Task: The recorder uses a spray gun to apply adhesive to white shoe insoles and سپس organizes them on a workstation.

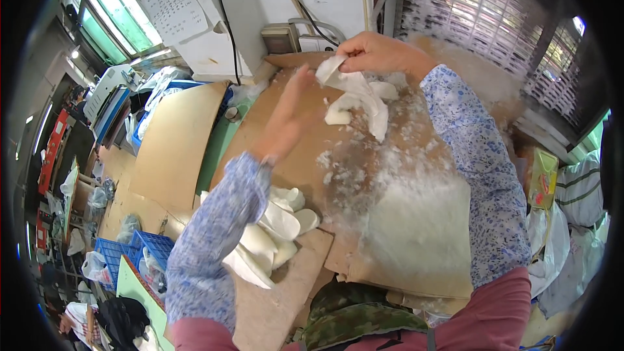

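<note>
Pinching one end, the right grip (375,53) has white fabric (368,95) trailing below; the blurred left grip (288,119) seems empty.

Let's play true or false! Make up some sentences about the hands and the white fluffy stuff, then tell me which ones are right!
1. The right hand pinches a white piece. True.
2. The left hand is holding a blue basket. False: it is blurred, but no basket is in it.
3. White fluff is scattered on the brown board. True.
4. The sleeves near the hands are plain yellow. False: they have a blue-and-white pattern.
5. The pile of white pieces is beside the right forearm. False: it is beside the left forearm.
</note>
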A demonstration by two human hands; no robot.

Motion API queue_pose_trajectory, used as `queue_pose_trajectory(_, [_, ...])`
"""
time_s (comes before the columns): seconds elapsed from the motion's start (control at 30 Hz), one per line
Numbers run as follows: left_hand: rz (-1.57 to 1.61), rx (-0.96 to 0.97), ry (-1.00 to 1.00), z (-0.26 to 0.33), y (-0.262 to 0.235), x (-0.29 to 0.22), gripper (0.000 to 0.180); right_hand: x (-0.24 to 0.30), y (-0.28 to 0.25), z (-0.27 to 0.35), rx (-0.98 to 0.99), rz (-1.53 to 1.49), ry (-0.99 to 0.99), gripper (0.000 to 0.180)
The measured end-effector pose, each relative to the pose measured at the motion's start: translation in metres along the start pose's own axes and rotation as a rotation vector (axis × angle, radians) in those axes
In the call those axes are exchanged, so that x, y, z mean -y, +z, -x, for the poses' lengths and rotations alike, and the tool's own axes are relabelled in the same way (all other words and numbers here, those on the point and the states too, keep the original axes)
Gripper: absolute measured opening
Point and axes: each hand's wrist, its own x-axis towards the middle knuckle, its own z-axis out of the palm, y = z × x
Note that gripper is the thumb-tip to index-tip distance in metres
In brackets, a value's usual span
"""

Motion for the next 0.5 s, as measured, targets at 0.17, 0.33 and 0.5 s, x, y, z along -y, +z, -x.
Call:
queue_pose_trajectory(0.17, [0.203, -0.129, -0.060, -0.048, 0.040, -0.003, 0.046, 0.024, 0.006, 0.029, -0.169, 0.010, 0.004, 0.026])
queue_pose_trajectory(0.33, [0.379, -0.365, 0.104, -0.061, 0.053, -0.009, 0.027, 0.030, 0.085, 0.051, -0.460, -0.562, 0.173, 0.044])
queue_pose_trajectory(0.5, [0.405, -0.535, 0.155, -0.069, -0.077, -0.024, 0.022, -0.077, 0.226, 0.079, 0.102, -0.637, 0.244, 0.026])
